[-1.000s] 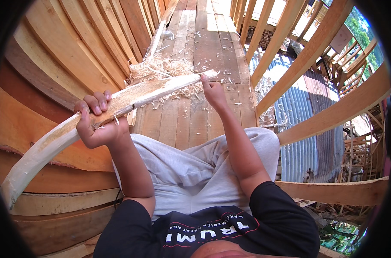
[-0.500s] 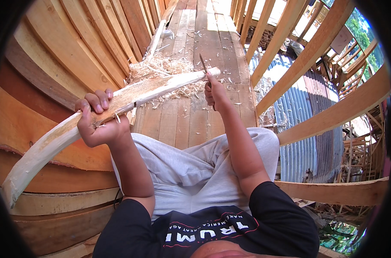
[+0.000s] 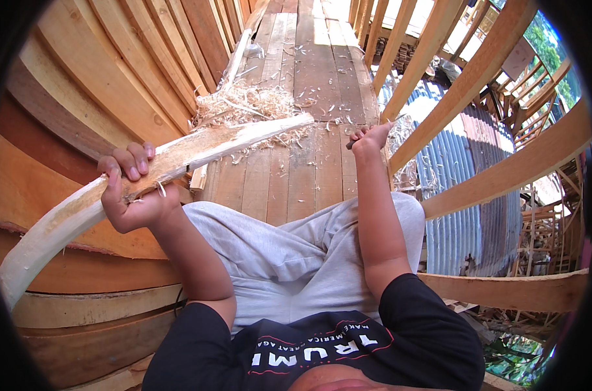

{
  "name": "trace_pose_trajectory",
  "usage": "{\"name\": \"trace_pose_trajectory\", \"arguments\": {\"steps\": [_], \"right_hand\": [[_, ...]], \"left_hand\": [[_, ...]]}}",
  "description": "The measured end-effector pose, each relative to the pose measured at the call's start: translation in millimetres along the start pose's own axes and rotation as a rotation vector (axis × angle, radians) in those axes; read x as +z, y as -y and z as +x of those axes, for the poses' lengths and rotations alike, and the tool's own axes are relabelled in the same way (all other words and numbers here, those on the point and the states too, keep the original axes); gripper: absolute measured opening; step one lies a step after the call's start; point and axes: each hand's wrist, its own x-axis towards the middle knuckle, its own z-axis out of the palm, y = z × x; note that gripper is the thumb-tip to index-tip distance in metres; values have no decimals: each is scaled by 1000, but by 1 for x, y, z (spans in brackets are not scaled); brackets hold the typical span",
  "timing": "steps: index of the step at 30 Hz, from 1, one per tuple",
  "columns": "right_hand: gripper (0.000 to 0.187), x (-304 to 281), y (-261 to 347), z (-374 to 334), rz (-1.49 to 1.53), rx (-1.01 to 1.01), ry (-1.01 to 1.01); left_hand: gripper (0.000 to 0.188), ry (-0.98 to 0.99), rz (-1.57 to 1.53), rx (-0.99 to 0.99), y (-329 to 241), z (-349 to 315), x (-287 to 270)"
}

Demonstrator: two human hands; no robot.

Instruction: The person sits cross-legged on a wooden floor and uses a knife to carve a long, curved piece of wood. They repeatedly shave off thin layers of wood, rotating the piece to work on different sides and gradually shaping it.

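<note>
My left hand (image 3: 134,190) is closed around a long, curved piece of pale wood (image 3: 227,140). The piece slants from the lower left up to the middle, with a brown strip along its face and a small dark mark on its near edge. A thin curl of shaving clings to it beside my fingers. Right of the wood's far end, and apart from it, my right hand (image 3: 373,135) is closed on a knife (image 3: 351,144). Its dark handle end pokes out below the fist; the blade is hard to make out against the bright background.
Curly wood shavings (image 3: 250,104) are heaped on the plank floor (image 3: 302,179) beyond the wood. Boards (image 3: 107,58) stand along the left side. On the right are wooden railing slats (image 3: 462,85), with corrugated metal sheets (image 3: 452,182) lower down behind them.
My right hand with the knife has moved right, off the wood's far end. My left hand and the wood have shifted slightly left and down.
</note>
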Motion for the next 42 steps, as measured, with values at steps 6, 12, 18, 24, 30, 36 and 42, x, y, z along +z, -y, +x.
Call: {"name": "trace_pose_trajectory", "arguments": {"steps": [6, 12, 18, 24, 30, 36, 42], "right_hand": [[47, -5, -11, 40, -664, -735, 330], [53, 10, -34, -27, -1447, -960, 630], [36, 2, -39, -13, -1494, -927, 753], [26, 1, -46, -12, -1490, -754, 804], [22, -12, -47, 30, -1543, -611, 758], [19, -34, -11, 80, -1820, -609, 703], [20, -43, -34, 81, -2250, -350, 1004]], "left_hand": [[13, 123, -29, -104, 5, 0, 6], [12, 177, -25, -170, 5, -3, 4], [13, 115, -28, -173, 11, -3, 4], [15, 8, 23, -84, 18, 1, -5], [17, -85, 87, 13, 10, 9, -12], [18, -102, 112, 86, -7, 19, -24], [19, -118, 124, 93, -10, 23, -30]]}}
